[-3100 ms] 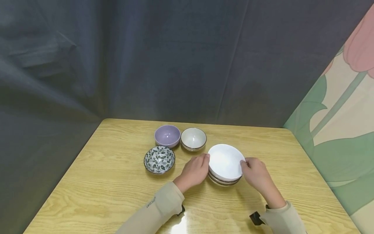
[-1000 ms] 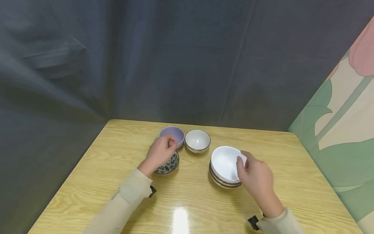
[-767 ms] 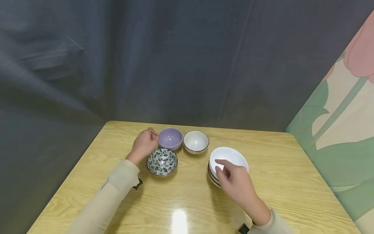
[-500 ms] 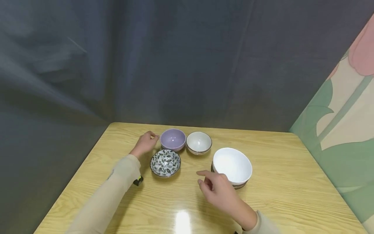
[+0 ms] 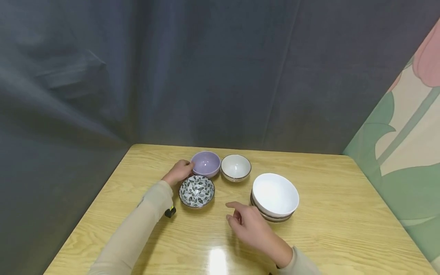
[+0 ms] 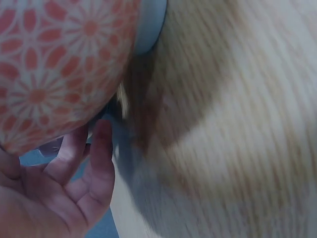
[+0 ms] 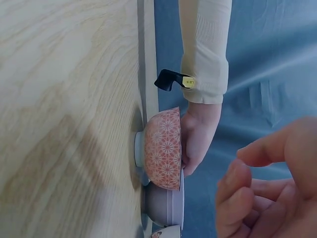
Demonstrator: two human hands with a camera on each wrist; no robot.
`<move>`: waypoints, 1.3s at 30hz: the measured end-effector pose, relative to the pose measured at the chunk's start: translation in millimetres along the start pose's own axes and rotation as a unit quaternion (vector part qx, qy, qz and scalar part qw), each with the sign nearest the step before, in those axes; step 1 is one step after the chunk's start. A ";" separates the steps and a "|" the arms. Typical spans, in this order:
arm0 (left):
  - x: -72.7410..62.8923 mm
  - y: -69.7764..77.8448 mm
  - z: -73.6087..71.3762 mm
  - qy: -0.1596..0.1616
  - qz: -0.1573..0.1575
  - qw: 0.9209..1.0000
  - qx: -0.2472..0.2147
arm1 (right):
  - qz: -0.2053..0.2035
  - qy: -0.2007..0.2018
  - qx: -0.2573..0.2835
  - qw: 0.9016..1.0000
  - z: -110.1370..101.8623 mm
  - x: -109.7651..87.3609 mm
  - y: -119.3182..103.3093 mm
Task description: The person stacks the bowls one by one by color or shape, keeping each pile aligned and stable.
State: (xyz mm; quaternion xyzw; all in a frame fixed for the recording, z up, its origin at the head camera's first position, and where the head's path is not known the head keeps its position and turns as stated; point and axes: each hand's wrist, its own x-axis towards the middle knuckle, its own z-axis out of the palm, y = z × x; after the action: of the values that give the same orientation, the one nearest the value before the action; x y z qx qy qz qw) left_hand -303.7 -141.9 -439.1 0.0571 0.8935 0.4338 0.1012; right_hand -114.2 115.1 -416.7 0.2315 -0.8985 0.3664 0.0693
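A purple bowl (image 5: 206,163) stands at the back of the table; my left hand (image 5: 179,172) pinches its left rim. Just in front sits a bowl with dark leaves inside (image 5: 196,191). The wrist views show its outside, a red flower pattern (image 7: 163,148), partly hiding the left fingers (image 6: 101,158). My right hand (image 5: 249,225) hovers with loosely bent fingers, thumb and index apart, holding nothing. It is left of a stack topped by a plain white bowl (image 5: 275,194); brown-rimmed bowls show beneath.
A cream bowl with a brown rim (image 5: 235,168) stands right beside the purple one. The wooden table (image 5: 330,229) reaches a dark curtain (image 5: 206,76) at the back and left. A flowered cloth (image 5: 405,152) hangs at the right.
Both hands have left the white bowl on the stack. My left hand went left and back, onto the purple bowl's rim. My right hand moved left, in front of the stack.
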 end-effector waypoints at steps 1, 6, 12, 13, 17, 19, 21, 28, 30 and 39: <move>1.3 -0.2 0.5 0.002 0.003 1.000 0.002 | 0.004 -0.001 0.000 1.000 0.2 0.4 0.5; 7.0 -2.0 1.9 0.007 0.014 1.000 0.018 | 0.022 -0.004 0.000 1.000 -0.5 1.5 2.2; 9.4 -2.6 1.8 0.023 0.011 0.999 0.037 | 0.026 -0.008 -0.002 1.000 -1.1 2.6 4.2; 9.3 -2.6 1.8 0.025 0.009 0.999 0.038 | 0.025 -0.010 0.000 1.000 -1.1 2.6 4.4; 7.7 -2.0 2.4 0.028 -0.002 0.999 0.036 | 0.019 -0.024 0.007 0.999 0.1 1.9 5.0; 6.4 -1.0 2.4 0.034 -0.004 0.999 0.036 | 0.018 -0.029 0.009 0.999 0.8 1.5 4.7; 5.3 -0.5 2.3 0.042 -0.005 0.999 0.033 | 0.020 -0.030 0.009 0.999 1.3 1.2 4.2; 0.3 5.5 -5.5 0.083 -0.007 0.996 0.016 | 0.021 -0.023 0.007 0.999 1.8 -0.7 5.7; -1.5 8.3 -11.1 0.096 0.001 0.995 0.020 | 0.018 -0.022 0.008 1.000 1.6 -0.6 6.4; -20.0 21.8 -30.5 0.104 0.022 0.994 0.005 | 0.018 -0.021 -0.001 1.000 -0.1 1.2 7.4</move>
State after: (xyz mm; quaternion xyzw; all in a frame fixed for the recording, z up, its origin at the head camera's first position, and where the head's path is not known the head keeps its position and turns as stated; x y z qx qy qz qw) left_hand -291.0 -155.5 -400.9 0.0320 0.8997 0.4354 -0.0020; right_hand -118.8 119.3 -420.9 0.2230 -0.9039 0.3622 0.0444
